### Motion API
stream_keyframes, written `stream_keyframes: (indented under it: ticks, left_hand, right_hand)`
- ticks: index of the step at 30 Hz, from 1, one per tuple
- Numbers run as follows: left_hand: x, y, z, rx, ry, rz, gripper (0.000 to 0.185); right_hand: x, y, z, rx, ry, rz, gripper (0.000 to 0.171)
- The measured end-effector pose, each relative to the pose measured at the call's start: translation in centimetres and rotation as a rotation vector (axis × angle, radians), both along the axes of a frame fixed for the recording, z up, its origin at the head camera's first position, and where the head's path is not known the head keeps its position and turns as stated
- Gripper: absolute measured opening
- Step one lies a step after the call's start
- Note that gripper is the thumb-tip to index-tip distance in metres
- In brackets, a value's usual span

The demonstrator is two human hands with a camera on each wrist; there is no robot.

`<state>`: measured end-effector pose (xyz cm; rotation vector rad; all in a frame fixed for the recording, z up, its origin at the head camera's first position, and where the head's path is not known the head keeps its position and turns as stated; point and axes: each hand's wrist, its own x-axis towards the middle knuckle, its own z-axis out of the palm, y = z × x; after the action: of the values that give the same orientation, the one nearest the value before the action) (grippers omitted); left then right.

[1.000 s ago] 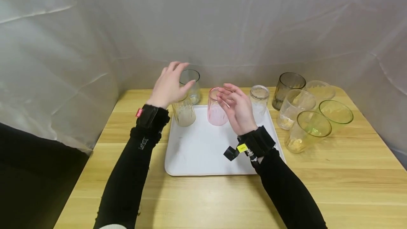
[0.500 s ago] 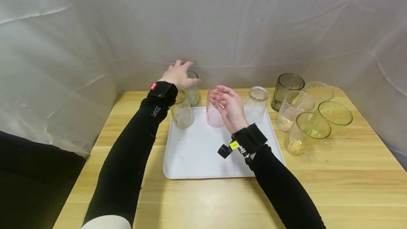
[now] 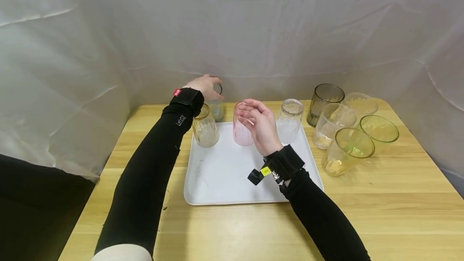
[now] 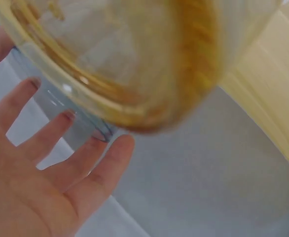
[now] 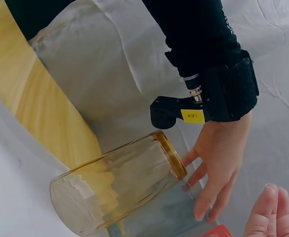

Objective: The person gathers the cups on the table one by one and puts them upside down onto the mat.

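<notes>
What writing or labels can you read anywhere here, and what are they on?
"LeSSi", or close to it: pale letters running along the black left sleeve in the head view; too small to be sure.
Red tag on the left wrist band: white marks, unreadable.
Yellow label on the right wrist band: dark print, too small to read.
Yellow label on the left wrist band in the right wrist view: blurred.
No writing shows on the glasses or tray.

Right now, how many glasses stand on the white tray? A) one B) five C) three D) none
C: three glasses stand along the far edge of the white tray: the amber glass, the pink glass and the clear glass. The bluish glass that the left hand reaches over stands behind the tray on the table.
</notes>
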<state>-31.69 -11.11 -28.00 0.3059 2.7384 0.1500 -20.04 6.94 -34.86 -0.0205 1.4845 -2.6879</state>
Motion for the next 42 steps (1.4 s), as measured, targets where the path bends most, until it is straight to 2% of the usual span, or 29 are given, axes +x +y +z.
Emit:
stream_keyframes:
  ticks: [8, 15, 17, 21, 27, 35, 38, 42]
  left_hand:
    - [0.2, -2.8, 0.6, 0.009, -0.047, 0.027, 0.067]
    - [0.3, -6.5, 0.0, 0.035, -0.053, 0.045, 0.069]
    - [0.6, -7.4, -0.3, 0.057, -0.044, 0.043, 0.068]
    - [2.2, -9.0, -0.8, 0.112, -0.002, 0.055, 0.066]
    - [5.0, -10.4, -2.1, 0.208, 0.105, 0.077, 0.064]
    - [8.4, -11.1, -4.8, 0.297, 0.278, 0.141, 0.061]
    - [9.7, -10.8, -5.9, 0.343, 0.373, 0.160, 0.058]
    - [10.9, -10.5, -7.8, 0.460, 0.532, 0.214, 0.063]
  right_hand:
    - [0.2, -0.2, -0.4, 0.036, 0.018, 0.017, 0.023]
    - [0.6, -0.5, -0.6, 0.065, 0.026, 0.039, 0.025]
    - [0.9, -0.5, -0.6, 0.071, 0.026, 0.049, 0.025]
    - [1.5, -0.7, -0.8, 0.066, 0.016, 0.066, 0.025]
    - [2.2, -0.7, -1.5, 0.076, -0.004, 0.063, 0.022]
    - [3.3, -0.9, -2.7, 0.063, -0.020, 0.079, 0.021]
    - [3.7, -1.0, -3.0, 0.057, -0.031, 0.083, 0.022]
    - [4.3, -1.1, -3.3, 0.055, -0.042, 0.087, 0.024]
